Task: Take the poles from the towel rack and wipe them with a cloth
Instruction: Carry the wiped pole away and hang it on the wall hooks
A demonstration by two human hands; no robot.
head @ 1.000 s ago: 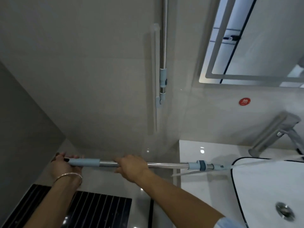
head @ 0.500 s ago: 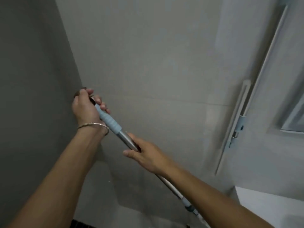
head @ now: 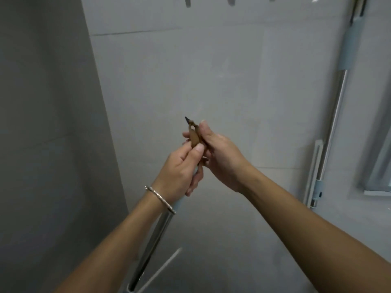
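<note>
A slim, shiny silver metal pole (head: 152,246) rises steeply from the bottom edge of the view, just left of centre, and leans slightly to the right as it climbs to the two hands in the middle of the picture. Near its upper end it carries a pale blue sleeve (head: 178,205), of which only a short part shows below the left wrist. Above the sleeve the left hand (head: 179,168) is wrapped round the pole, fingers curled about it and the thumb pressed up against a narrow brown loop with a dark tip (head: 193,136), which sticks out above both hands at the pole's top end. The right hand (head: 222,159) comes in from the right, touching the left one, and pinches that brown loop, its thumb lying along the loop's right side and its fingers curled behind. A thin silver bracelet (head: 159,198) sits on the left wrist, just in front of the pole. Beside the pole's lower part lies a thin whitish rod (head: 167,265), too blurred to make out. Well apart, on the light grey tiled wall (head: 190,70), a second silver pole with a pale blue sleeve (head: 337,115) hangs at the right, just beside a white wall rail (head: 314,170). Grey hooks (head: 187,2) show at the top edge. A darker grey wall (head: 42,123) fills the left.
</note>
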